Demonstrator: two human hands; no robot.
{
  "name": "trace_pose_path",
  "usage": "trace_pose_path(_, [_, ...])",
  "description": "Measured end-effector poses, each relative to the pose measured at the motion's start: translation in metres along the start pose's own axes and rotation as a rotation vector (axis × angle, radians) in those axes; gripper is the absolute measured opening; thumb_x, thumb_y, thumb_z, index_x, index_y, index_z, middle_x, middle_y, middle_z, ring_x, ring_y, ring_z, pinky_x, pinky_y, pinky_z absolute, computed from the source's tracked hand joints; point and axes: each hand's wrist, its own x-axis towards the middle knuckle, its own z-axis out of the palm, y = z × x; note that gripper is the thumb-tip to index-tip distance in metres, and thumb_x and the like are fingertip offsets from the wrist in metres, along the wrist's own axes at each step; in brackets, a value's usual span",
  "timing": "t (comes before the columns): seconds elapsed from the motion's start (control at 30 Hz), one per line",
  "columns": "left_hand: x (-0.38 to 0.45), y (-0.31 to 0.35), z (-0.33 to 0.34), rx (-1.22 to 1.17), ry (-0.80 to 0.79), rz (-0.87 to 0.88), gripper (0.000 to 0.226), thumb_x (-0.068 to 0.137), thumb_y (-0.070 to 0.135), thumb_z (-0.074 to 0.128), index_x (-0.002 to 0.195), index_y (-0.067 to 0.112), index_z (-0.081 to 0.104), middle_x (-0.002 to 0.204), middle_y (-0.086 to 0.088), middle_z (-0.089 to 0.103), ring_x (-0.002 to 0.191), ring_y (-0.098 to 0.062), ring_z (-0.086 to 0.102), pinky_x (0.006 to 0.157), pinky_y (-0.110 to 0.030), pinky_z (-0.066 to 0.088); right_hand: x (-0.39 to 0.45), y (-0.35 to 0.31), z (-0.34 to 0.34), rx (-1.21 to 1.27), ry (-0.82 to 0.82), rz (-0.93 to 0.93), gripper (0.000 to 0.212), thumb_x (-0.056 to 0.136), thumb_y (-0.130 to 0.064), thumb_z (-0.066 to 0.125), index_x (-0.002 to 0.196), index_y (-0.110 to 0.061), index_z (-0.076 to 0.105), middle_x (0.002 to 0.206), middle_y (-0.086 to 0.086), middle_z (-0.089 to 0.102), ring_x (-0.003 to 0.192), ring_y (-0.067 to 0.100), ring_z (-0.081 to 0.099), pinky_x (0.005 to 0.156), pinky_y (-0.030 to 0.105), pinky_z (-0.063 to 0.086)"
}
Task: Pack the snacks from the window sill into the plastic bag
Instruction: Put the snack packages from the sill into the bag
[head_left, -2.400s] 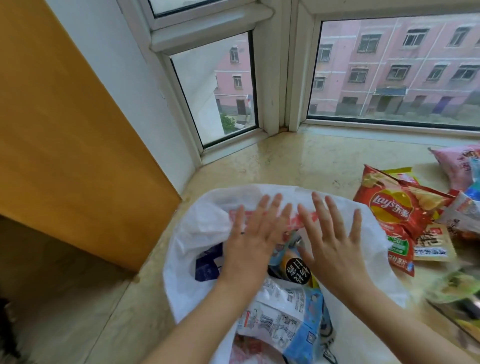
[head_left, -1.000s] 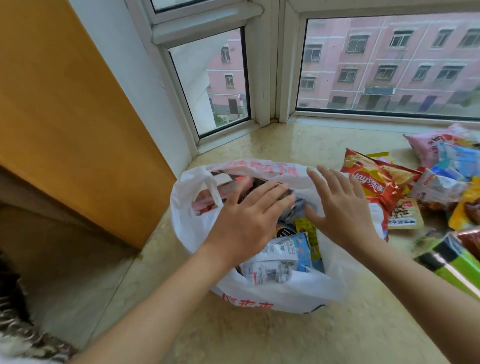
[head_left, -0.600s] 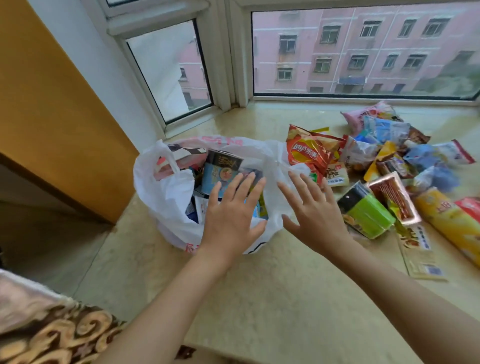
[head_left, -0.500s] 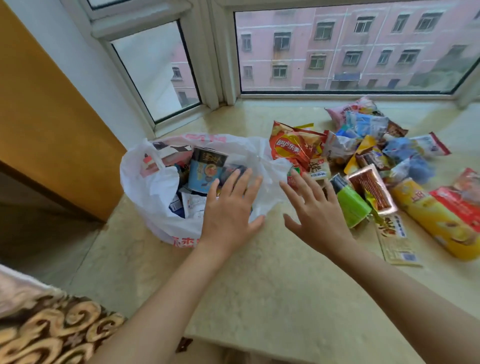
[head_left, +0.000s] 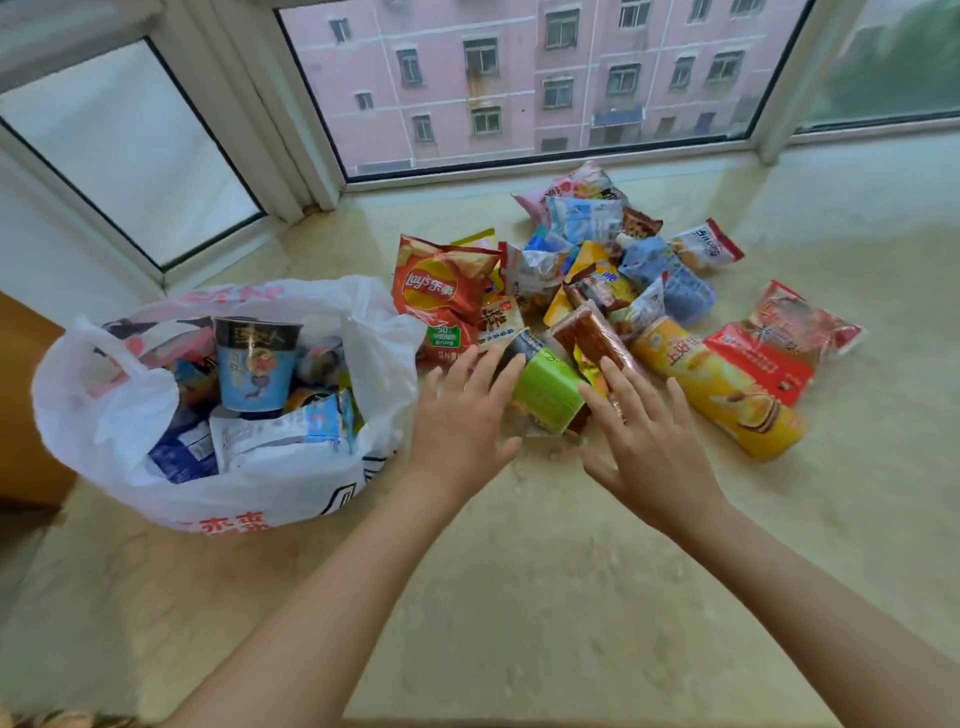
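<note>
A white plastic bag (head_left: 119, 415) stands open on the left of the marble sill, holding a blue cup snack (head_left: 254, 364) and several packets. To its right lies a pile of snacks: a red chip bag (head_left: 441, 286), a green canister (head_left: 548, 389) on its side, a yellow chip tube (head_left: 717, 387), a red packet (head_left: 769, 348). My left hand (head_left: 460, 421) is open, fingers spread, its tips at the canister's dark end. My right hand (head_left: 644, 436) is open too, just right of the canister, fingertips over a brown wrapped bar (head_left: 587, 332).
The window frame (head_left: 291, 130) and glass run along the back of the sill. An orange wooden panel (head_left: 21, 405) stands left of the bag. Bare sill (head_left: 571, 597) lies in front of the pile and to its right.
Both hands have left the bag's mouth and moved right to the green canister. The view has swung right, bringing the whole snack pile into sight.
</note>
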Motion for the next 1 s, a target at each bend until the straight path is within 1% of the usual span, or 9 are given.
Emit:
trace_pose_path(0.13, [0.035,0.013,0.025,-0.185,-0.202,-0.247,0.092,0.078,0.072,0.052,0.150,0.041,0.003,0.159,0.000,0.009,0.139,-0.030,0.027,0.099,-0.050,0.039,0.014,0.017,0.013,0.019,-0.046,0.072,0.065,0.083,-0.051,0.042,0.137,-0.015,0.049,0.148,0.018,0.039,0.132,0.034,0.042,0.102,0.060,0.034])
trace_pose_path(0.23, [0.052,0.024,0.045,-0.429,-0.306,-0.471,0.090,0.080,0.078,0.041,0.148,0.043,-0.007,0.160,-0.002,-0.003,0.131,-0.038,0.039,0.097,-0.049,0.041,0.029,0.023,0.023,0.038,-0.061,0.085,0.066,0.082,-0.051,0.044,0.138,-0.016,0.048,0.147,0.019,0.041,0.128,0.035,0.046,0.100,0.058,0.038])
trace_pose_path(0.37, [0.076,0.044,0.070,-0.614,-0.206,-0.617,0.088,0.076,0.080,0.044,0.145,0.048,0.000,0.159,-0.001,0.000,0.136,-0.039,0.033,0.098,-0.051,0.043,0.048,0.032,0.042,0.032,-0.062,0.105,0.067,0.078,-0.039,0.069,0.137,-0.015,0.049,0.147,0.021,0.039,0.125,0.039,0.049,0.097,0.057,0.041])
trace_pose_path(0.47, [0.093,0.058,0.083,-0.673,-0.096,-0.698,0.093,0.070,0.078,0.056,0.143,0.049,0.006,0.157,0.000,-0.003,0.141,-0.039,0.019,0.098,-0.053,0.044,0.057,0.037,0.054,0.085,-0.069,0.119,0.074,0.072,-0.033,0.074,0.139,-0.013,0.047,0.145,0.023,0.041,0.123,0.040,0.051,0.093,0.053,0.047])
trace_pose_path(0.57, [0.100,0.067,0.092,-0.665,0.006,-0.751,0.095,0.069,0.069,0.065,0.143,0.047,0.009,0.157,-0.002,-0.005,0.141,-0.039,0.014,0.098,-0.054,0.045,0.063,0.034,0.061,0.175,-0.096,0.116,0.081,0.067,-0.032,0.076,0.140,-0.014,0.046,0.142,0.023,0.045,0.119,0.037,0.056,0.080,0.045,0.055])
trace_pose_path(0.63, [0.101,0.067,0.096,-0.694,0.043,-0.771,0.097,0.068,0.063,0.070,0.143,0.045,0.010,0.156,0.000,-0.004,0.141,-0.037,0.017,0.098,-0.054,0.045,0.065,0.031,0.064,0.225,-0.113,0.120,0.082,0.066,-0.025,0.076,0.141,-0.015,0.045,0.142,0.020,0.046,0.116,0.036,0.058,0.069,0.042,0.057])
trace_pose_path(0.73, [0.096,0.062,0.100,-0.774,0.049,-0.781,0.108,0.059,0.066,0.076,0.142,0.042,0.011,0.155,0.001,-0.003,0.139,-0.034,0.027,0.100,-0.049,0.046,0.067,0.032,0.069,0.291,-0.140,0.167,0.079,0.071,-0.013,0.072,0.143,-0.019,0.041,0.146,0.013,0.043,0.116,0.032,0.058,0.066,0.040,0.056])
trace_pose_path(0.87, [0.091,0.058,0.093,-0.806,-0.001,-0.793,0.107,0.055,0.063,0.081,0.138,0.037,0.018,0.146,0.000,0.013,0.119,-0.030,0.051,0.086,-0.041,0.054,0.065,0.037,0.071,0.356,-0.075,0.118,0.066,0.067,0.002,0.068,0.131,-0.012,0.055,0.135,0.015,0.056,0.087,0.036,0.069,0.053,0.040,0.055])
trace_pose_path(1.0, [0.084,0.054,0.088,-0.862,0.014,-0.795,0.100,0.056,0.050,0.086,0.132,0.037,0.024,0.137,0.003,0.021,0.113,-0.022,0.053,0.082,-0.034,0.053,0.061,0.043,0.070,0.360,-0.046,0.024,0.067,0.069,0.008,0.064,0.132,-0.013,0.055,0.126,0.011,0.062,0.077,0.037,0.069,0.049,0.039,0.054])
